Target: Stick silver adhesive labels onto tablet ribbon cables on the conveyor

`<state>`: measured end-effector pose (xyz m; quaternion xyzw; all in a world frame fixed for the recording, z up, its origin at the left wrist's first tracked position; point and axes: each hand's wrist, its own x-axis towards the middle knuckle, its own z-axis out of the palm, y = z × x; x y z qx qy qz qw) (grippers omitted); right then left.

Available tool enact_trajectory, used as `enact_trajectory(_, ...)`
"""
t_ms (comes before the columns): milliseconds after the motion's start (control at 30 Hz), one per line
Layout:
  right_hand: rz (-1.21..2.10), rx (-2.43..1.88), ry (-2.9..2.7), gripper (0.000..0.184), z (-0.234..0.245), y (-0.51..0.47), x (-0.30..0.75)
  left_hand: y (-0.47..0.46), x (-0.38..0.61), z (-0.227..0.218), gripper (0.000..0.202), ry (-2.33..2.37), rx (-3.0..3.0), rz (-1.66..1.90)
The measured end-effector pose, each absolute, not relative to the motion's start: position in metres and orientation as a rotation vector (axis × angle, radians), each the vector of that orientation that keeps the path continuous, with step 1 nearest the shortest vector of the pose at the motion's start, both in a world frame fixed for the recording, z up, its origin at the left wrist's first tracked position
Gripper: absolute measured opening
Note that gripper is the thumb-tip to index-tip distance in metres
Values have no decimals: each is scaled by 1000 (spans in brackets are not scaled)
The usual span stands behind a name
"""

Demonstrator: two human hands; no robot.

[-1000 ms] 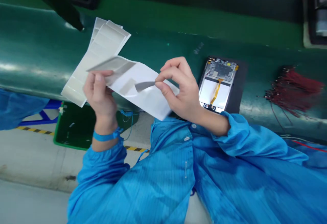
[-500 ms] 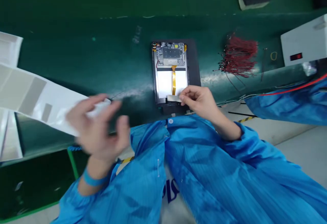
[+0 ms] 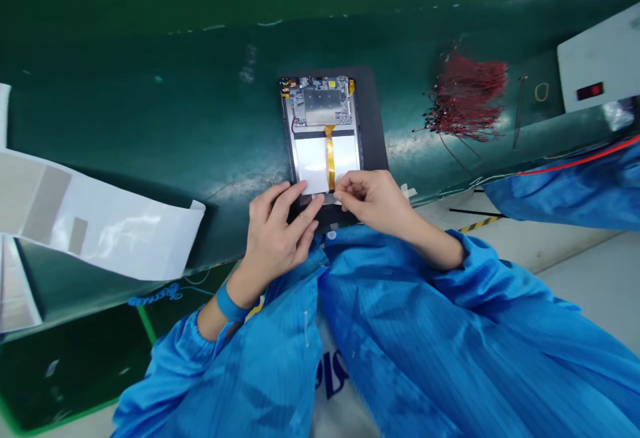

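An opened tablet (image 3: 321,107) lies on a black pad (image 3: 374,125), its circuit board at the far end and white battery cells (image 3: 311,165) nearer me. An orange ribbon cable (image 3: 330,158) runs down between the cells. At the near edge, my right hand (image 3: 375,203) pinches the right end of a small grey tape strip (image 3: 330,198) between thumb and fingertips. My left hand (image 3: 280,231) rests with fingers extended and apart on the tablet's near left corner, a fingertip at the strip's left end. Fingers partly hide the strip and that edge.
A white backing sheet (image 3: 135,231) with grey strips curls over the bench at left. Bundled red wires (image 3: 467,98), a yellow rubber band (image 3: 541,92) and a white box (image 3: 600,58) with a red switch lie right. Another person's blue sleeve (image 3: 560,191) shows at the right edge.
My left hand has moved right from the white sheet to the tablet's near edge. The right hand still pinches the strip, which now lies lower along that edge. The view has shifted slightly.
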<state>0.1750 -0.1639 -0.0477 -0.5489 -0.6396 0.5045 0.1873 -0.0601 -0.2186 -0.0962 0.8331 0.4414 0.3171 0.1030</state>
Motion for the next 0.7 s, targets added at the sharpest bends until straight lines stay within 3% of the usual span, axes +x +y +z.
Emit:
enact_trajectory(267, 1335, -1591, -1840, 14, -42, -162, 170, -215, -59, -99, 52, 1289, 2479, 931)
enact_trajectory(700, 796, -1896, -2391, 16, -30, -156, 170, -221, -50, -97, 46, 1447, 2459, 875)
